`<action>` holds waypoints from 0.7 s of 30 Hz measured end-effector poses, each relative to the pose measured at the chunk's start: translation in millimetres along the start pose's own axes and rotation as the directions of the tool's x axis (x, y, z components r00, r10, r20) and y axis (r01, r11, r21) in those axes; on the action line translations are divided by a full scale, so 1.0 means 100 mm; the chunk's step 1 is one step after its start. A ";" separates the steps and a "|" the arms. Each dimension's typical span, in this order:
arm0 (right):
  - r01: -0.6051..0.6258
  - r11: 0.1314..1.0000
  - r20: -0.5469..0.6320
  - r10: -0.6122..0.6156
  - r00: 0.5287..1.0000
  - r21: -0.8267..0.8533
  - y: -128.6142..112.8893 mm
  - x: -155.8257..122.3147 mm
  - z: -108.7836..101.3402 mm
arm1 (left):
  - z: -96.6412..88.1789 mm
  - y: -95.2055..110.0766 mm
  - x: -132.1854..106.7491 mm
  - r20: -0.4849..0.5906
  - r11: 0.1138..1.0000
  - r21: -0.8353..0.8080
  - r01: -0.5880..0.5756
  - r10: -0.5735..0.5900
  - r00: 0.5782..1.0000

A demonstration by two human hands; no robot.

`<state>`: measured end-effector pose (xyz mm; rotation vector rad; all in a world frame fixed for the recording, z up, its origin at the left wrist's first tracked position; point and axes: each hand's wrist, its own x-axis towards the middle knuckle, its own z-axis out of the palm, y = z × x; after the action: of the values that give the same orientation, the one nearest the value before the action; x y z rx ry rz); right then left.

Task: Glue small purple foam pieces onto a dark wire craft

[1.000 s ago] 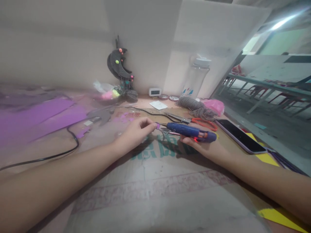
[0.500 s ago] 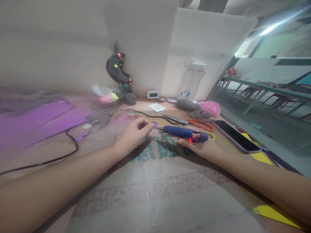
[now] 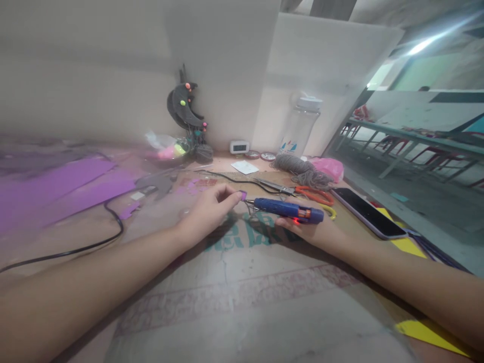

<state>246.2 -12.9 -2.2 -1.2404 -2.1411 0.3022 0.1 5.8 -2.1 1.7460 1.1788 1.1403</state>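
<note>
Between thumb and fingers, my left hand (image 3: 215, 206) pinches a small purple piece (image 3: 243, 195), its material too small to make out. My right hand (image 3: 308, 229) is wrapped round a blue hot glue gun (image 3: 283, 208), whose red light glows and whose orange parts show in its body. The gun's metal nozzle points left and is right at the purple piece; whether they touch I cannot tell. Thin wire legs of a stand show under the nozzle. Both hands are above a cardboard sheet (image 3: 242, 302) with green and red print.
Behind the gun lie orange-handled scissors (image 3: 313, 194), pliers-like metal blades, grey yarn (image 3: 298, 169) and a phone (image 3: 366, 213). A clear bottle (image 3: 300, 126), small digital clock (image 3: 239, 147) and dark crescent ornament (image 3: 185, 108) stand at the back. Purple sheets (image 3: 68, 186) and a black cable (image 3: 75, 250) are left.
The glue gun's nozzle end has dipped slightly relative to the purple piece. Both hands keep nearly the same place and grip; the view has shifted a little.
</note>
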 end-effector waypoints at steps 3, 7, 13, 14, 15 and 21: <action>-0.002 1.000 0.012 0.003 1.000 -0.013 0.01 0.00 0.00 | 0.00 0.00 0.00 -0.001 1.000 0.005 0.002 -0.002 1.000; -0.014 0.999 0.010 0.014 1.000 -0.036 0.01 0.01 0.00 | 0.00 0.01 0.01 0.000 1.000 0.009 0.005 -0.005 1.000; 0.000 0.998 0.011 0.001 1.000 -0.060 0.02 0.00 0.00 | 0.00 -0.01 0.01 0.004 1.000 0.003 0.001 -0.001 1.000; -0.002 0.998 0.014 0.003 1.000 -0.063 0.02 0.00 0.00 | 0.01 -0.01 0.01 0.004 1.000 0.004 0.003 -0.003 1.000; -0.005 0.998 0.017 0.006 1.000 -0.064 0.02 0.00 0.00 | 0.01 -0.02 0.01 0.004 1.000 0.004 0.005 -0.005 1.000; -0.005 0.998 0.017 0.006 1.000 -0.065 0.02 0.00 0.01 | 0.01 0.02 0.00 0.001 1.000 -0.001 0.017 -0.017 1.000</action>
<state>247.4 -11.5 -3.7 -1.2848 -2.1781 0.2487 1.5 5.5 -0.9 1.7325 1.1897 1.1295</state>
